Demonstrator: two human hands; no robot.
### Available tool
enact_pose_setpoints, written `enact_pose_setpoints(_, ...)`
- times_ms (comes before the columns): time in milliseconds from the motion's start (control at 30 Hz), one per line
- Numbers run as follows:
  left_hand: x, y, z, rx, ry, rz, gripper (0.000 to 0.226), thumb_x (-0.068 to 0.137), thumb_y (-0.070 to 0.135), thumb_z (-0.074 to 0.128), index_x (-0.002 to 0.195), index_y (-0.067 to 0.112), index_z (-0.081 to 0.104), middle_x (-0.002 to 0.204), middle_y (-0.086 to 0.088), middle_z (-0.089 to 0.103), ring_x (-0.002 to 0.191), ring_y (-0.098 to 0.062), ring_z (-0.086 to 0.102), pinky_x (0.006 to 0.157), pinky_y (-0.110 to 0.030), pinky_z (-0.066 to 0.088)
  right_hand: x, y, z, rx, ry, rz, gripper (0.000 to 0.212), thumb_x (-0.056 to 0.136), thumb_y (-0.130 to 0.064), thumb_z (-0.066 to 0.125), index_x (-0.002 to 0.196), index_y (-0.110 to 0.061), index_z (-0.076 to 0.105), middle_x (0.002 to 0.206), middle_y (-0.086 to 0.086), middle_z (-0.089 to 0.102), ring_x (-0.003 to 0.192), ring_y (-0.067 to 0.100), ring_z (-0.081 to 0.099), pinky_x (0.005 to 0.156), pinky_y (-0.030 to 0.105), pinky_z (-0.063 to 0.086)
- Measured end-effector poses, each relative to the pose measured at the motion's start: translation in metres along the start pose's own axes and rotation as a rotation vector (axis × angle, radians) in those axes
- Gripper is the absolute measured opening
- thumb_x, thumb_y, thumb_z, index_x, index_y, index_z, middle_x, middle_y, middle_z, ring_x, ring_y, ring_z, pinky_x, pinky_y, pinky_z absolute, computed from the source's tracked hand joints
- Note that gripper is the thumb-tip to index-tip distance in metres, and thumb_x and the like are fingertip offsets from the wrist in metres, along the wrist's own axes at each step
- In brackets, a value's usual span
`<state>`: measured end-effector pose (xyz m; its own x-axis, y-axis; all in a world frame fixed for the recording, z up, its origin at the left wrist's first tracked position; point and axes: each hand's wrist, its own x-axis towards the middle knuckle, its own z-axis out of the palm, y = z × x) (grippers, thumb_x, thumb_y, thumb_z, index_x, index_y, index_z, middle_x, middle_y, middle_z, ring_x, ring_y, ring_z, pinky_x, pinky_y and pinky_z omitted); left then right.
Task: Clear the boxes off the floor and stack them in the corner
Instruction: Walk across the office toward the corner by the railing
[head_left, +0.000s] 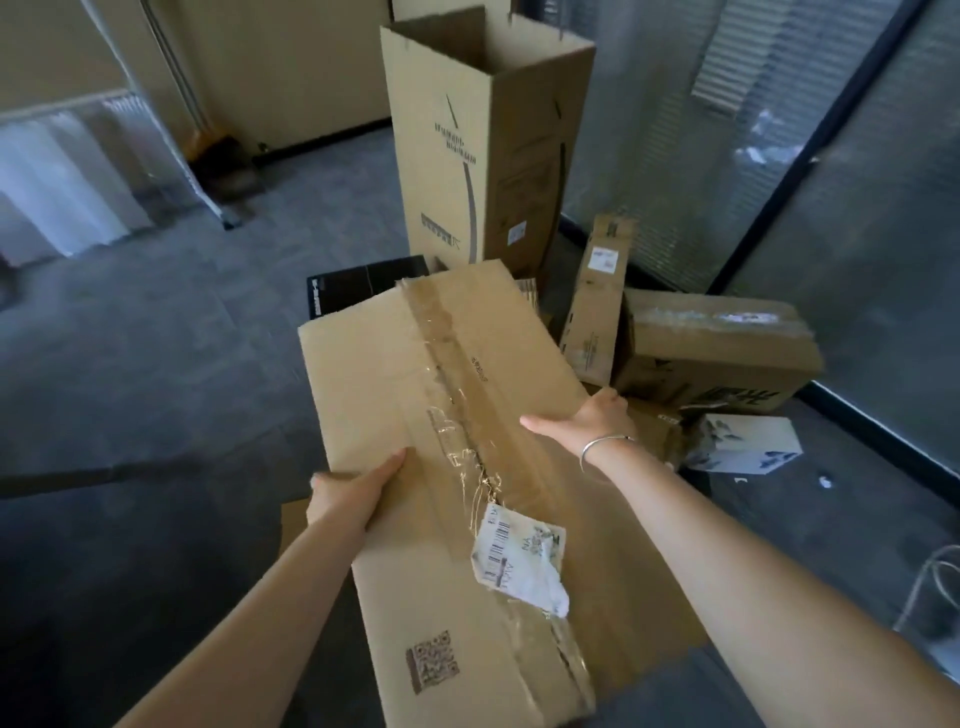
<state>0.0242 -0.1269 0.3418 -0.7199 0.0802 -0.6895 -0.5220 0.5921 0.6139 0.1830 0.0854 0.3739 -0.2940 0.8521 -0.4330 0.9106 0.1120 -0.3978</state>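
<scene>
Large cardboard box (441, 415) held up off the floor (156, 364), centre frame, taped seam running along its top face, torn shipping label (519, 556) hanging near the close end, QR print lower left. Left hand (353, 491) gripping the left edge — thumb on top, fingers wrapped under and out of sight. Right hand (597, 421) gripping the right edge the same way, thumb flat on the top face, silver bracelet (605, 444) on the wrist. Both forearms stretched forward.

Beyond the box, in the corner by the glass partition (779, 156): tall open-topped carton (483, 140) standing upright, flaps up. Right of it, narrow long box (597, 301) standing on end, leaning against a taped brown box (717, 348) lying on its side. Small white printed box (743, 444) on the floor just in front of that one. Black flat box (363, 283) partly hidden behind the held box's far edge. Another piece of cardboard under the held box, mostly covered — shape unclear. Grey carpet tiles throughout.
</scene>
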Motion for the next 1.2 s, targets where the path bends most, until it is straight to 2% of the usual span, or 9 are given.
enact_pose_setpoints(100,-0.025,0.020,-0.032,0.095,-0.018,0.129,0.110,0.051,0.067,0.083,0.137,0.017,0.037,0.124,-0.007,0.055,0.108,-0.031,0.056,0.093,-0.047,0.050,-0.036,-0.001,-0.014,0.111,0.051,0.051,0.111,0.053,-0.074,0.075,0.132,-0.005,0.037,0.133,0.012,0.048,0.118,0.031,0.052,0.091,0.041,0.046)
enact_pose_setpoints(200,-0.054,0.028,-0.068,0.106,-0.076,0.233,0.105,0.055,0.063,0.084,0.138,0.019,0.038,0.116,-0.001,0.054,0.103,-0.025,0.056,0.088,-0.044,0.051,-0.077,-0.001,-0.027,0.215,0.061,0.047,0.111,0.052,-0.074,0.075,0.130,-0.005,0.037,0.129,0.011,0.054,0.115,0.032,0.056,0.087,0.040,0.047)
enact_pose_setpoints(333,-0.099,0.025,-0.106,0.081,-0.152,0.270,0.098,0.063,0.052,0.085,0.140,0.020,0.036,0.115,0.001,0.051,0.102,-0.023,0.055,0.083,-0.041,0.048,-0.121,0.000,-0.049,0.241,0.067,0.000,0.105,0.058,-0.072,0.074,0.130,-0.005,0.038,0.126,0.011,0.056,0.114,0.034,0.056,0.081,0.037,0.045)
enact_pose_setpoints(433,-0.130,0.008,-0.123,0.080,-0.159,0.288,0.099,0.060,0.052,0.086,0.140,0.022,0.035,0.120,-0.001,0.054,0.105,-0.025,0.057,0.089,-0.046,0.051,-0.142,0.004,-0.060,0.192,0.068,-0.053,0.108,0.056,-0.077,0.071,0.131,-0.006,0.039,0.127,0.012,0.057,0.114,0.033,0.057,0.084,0.039,0.046)
enact_pose_setpoints(533,-0.167,-0.021,-0.135,0.005,-0.100,0.281,0.102,0.058,0.053,0.086,0.141,0.024,0.033,0.123,-0.001,0.054,0.105,-0.024,0.057,0.091,-0.048,0.051,-0.166,0.011,-0.069,0.126,0.026,-0.138,0.103,0.059,-0.078,0.068,0.130,-0.007,0.044,0.126,0.012,0.058,0.114,0.033,0.057,0.083,0.038,0.045)
enact_pose_setpoints(700,-0.235,-0.075,-0.142,-0.099,0.026,0.271,0.099,0.064,0.050,0.085,0.142,0.022,0.031,0.119,0.003,0.050,0.105,-0.021,0.054,0.084,-0.040,0.050,-0.204,0.035,-0.084,0.049,-0.020,-0.303,0.105,0.062,-0.077,0.066,0.135,-0.005,0.040,0.131,0.013,0.053,0.118,0.034,0.053,0.081,0.038,0.043)
enact_pose_setpoints(833,-0.287,-0.124,-0.143,-0.196,0.115,0.255,0.098,0.061,0.051,0.086,0.140,0.023,0.035,0.122,0.002,0.053,0.106,-0.020,0.056,0.086,-0.040,0.051,-0.237,0.054,-0.094,0.001,-0.042,-0.398,0.113,0.064,-0.076,0.065,0.142,-0.002,0.032,0.140,0.016,0.046,0.125,0.035,0.048,0.092,0.040,0.043)
enact_pose_setpoints(1033,-0.370,-0.198,-0.174,-0.335,0.255,0.182,0.092,0.062,0.051,0.086,0.134,0.021,0.040,0.118,0.001,0.056,0.101,-0.020,0.058,0.084,-0.039,0.051,-0.305,0.054,-0.090,-0.105,-0.135,-0.567,0.135,0.033,-0.095,0.056,0.132,-0.004,0.043,0.128,0.014,0.057,0.114,0.035,0.057,0.091,0.046,0.050)
enact_pose_setpoints(1200,-0.434,-0.252,-0.225,-0.422,0.371,0.166,0.087,0.058,0.053,0.088,0.127,0.019,0.048,0.112,0.001,0.062,0.097,-0.020,0.062,0.081,-0.037,0.054,-0.383,0.039,-0.081,-0.219,-0.170,-0.726,0.118,0.048,-0.092,0.058,0.126,-0.004,0.045,0.121,0.012,0.060,0.109,0.032,0.060,0.080,0.035,0.047)
